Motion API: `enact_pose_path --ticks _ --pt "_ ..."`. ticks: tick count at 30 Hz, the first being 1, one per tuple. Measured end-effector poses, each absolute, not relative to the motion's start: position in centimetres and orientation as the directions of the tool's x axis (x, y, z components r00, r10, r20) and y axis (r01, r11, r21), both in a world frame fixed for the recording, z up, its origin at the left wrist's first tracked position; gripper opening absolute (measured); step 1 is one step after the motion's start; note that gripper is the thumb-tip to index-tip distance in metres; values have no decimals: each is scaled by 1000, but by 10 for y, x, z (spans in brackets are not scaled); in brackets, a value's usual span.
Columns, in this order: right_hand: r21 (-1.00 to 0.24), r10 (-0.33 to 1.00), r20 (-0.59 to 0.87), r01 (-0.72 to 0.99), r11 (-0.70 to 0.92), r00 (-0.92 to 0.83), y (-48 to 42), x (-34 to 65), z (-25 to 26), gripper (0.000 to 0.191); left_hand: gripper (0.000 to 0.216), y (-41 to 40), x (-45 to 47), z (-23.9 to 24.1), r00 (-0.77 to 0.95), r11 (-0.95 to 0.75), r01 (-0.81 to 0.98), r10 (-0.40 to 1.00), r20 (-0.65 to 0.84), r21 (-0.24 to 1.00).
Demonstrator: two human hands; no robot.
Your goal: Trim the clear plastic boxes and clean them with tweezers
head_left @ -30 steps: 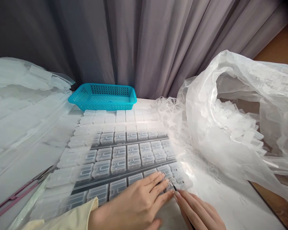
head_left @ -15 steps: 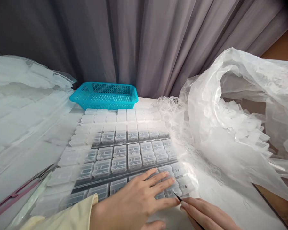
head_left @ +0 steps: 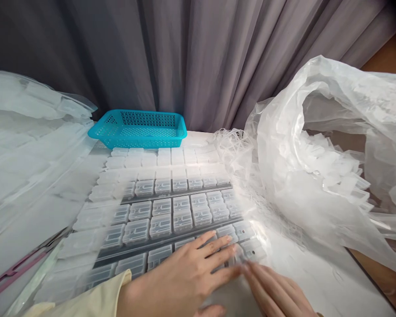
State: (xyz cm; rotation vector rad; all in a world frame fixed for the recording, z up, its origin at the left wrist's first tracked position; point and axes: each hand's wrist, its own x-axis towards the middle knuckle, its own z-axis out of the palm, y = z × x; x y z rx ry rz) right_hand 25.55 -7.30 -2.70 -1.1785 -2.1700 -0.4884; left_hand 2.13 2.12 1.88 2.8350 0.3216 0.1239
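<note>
While the left hand (head_left: 188,275) lies spread over rows of clear plastic cases (head_left: 185,211), the right hand (head_left: 273,284) meets it at the rows' near right corner.

One blurred case (head_left: 237,252), toward the right end of the nearest row in view, lies on the counter (head_left: 303,268) just beyond the right fingertips, up and to their left, with the left fingertips beside it; neither hand is clearly nearer. The left fingers are fanned apart, the right ones bunched together (blur hides whether they pinch anything). The case's long axis cannot be told, though its row runs left to right.
</note>
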Motion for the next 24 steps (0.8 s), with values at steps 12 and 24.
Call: enact_pose_path --ticks 12,24 --pt "-395 810 586 860 322 -34 -51 288 -1 11 45 23 20 12 965 -939 205 241 102 277" --pt "-708 958 270 695 127 100 -36 334 -3 20 38 45 28 18 956 -945 266 284 75 190"
